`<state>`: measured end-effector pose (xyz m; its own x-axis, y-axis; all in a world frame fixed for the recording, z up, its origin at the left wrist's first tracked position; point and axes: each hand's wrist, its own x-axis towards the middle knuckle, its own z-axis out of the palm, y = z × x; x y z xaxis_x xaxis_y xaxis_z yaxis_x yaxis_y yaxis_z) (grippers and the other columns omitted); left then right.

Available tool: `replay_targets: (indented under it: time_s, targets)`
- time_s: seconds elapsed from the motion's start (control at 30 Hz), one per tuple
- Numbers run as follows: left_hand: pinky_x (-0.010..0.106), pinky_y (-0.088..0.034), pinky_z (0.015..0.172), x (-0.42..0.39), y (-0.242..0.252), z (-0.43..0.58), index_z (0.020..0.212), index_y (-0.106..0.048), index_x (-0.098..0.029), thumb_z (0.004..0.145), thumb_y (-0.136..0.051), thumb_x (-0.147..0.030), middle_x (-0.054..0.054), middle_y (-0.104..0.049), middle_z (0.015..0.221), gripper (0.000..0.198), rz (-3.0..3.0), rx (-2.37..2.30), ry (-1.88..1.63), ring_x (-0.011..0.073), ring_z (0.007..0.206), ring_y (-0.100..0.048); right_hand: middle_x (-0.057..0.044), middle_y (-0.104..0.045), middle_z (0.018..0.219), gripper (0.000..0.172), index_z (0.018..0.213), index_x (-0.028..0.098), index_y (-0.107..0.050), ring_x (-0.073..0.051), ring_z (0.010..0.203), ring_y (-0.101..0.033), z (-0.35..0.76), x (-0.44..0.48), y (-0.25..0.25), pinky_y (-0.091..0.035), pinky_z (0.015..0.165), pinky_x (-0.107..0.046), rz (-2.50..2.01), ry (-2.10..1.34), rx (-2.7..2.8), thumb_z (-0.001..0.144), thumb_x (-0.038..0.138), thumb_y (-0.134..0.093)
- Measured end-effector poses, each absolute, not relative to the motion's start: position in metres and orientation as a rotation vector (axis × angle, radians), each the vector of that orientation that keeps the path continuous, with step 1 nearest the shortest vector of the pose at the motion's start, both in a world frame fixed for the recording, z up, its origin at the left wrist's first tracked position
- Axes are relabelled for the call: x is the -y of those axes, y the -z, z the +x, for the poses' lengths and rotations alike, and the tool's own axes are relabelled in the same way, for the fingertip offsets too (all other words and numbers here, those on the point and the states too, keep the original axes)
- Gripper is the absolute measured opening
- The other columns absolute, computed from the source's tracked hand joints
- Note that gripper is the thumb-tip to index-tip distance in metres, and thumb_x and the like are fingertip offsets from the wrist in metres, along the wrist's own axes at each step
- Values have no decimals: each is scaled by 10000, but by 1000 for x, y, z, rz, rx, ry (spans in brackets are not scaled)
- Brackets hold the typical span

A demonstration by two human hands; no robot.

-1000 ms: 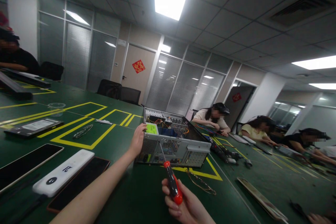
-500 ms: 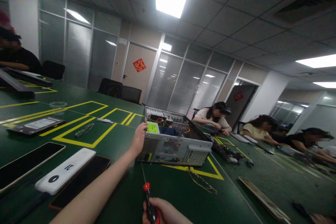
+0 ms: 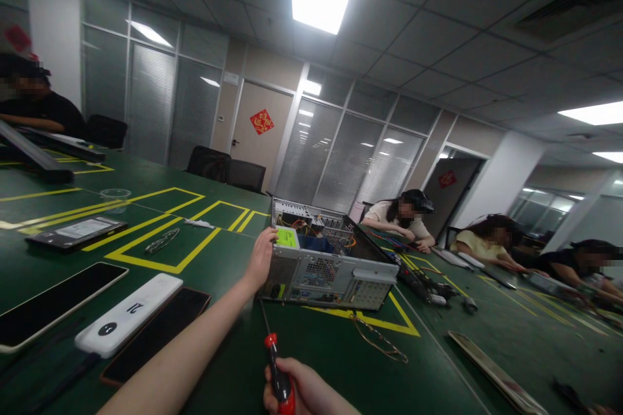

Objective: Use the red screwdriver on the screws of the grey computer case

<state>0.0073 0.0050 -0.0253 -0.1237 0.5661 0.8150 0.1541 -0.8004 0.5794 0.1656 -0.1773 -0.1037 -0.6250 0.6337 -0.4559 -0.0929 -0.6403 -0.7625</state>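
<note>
An opened metal computer case [image 3: 335,279] lies on the green table, its wiring and inner parts showing from above. At its left corner my left hand [image 3: 260,256] curls its fingers over the edge beside a bright yellow-green label [image 3: 287,238]. Lower down, my right hand [image 3: 296,382] is closed round the red and black handle of a screwdriver [image 3: 278,366]. The screwdriver's thin shaft points up toward the bottom left corner of the case; whether the tip touches anything cannot be made out.
To the left lie a hard drive [image 3: 75,232], a white power bank [image 3: 129,314] and two phones, one black-screened phone [image 3: 63,305] outermost. A bundle of thin wires [image 3: 379,337] lies before the case. Several people sit at the table, one person [image 3: 399,217] behind the case. Yellow tape [image 3: 189,258] marks the tabletop.
The whole view has shifted slightly, so everything sits a little further right. Both hands keep their holds on the case and the screwdriver.
</note>
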Motion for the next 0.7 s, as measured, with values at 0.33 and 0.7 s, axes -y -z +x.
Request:
replay_targets:
  time_s: [0.33,0.7]
  targets:
    - [470,-382,1178,-2,22,7,1073,-621,-229,1029,-284,-462,105,-646,1303,412,1836,-809,-1977,242,1323,-536,18,-591,581,400,887,223,-504,-107,415,-445,164,180,95,-143,454,-235,-1006,-2306,952,793,606,-569]
    - [488,-378,1188,-3,24,8,1075,-617,-222,1033,-265,-516,114,-643,1305,461,1825,-818,-1985,241,1330,-535,14,-601,569,356,877,219,-512,-115,390,-445,161,175,99,-183,454,-237,-1061,-2259,943,885,573,-472]
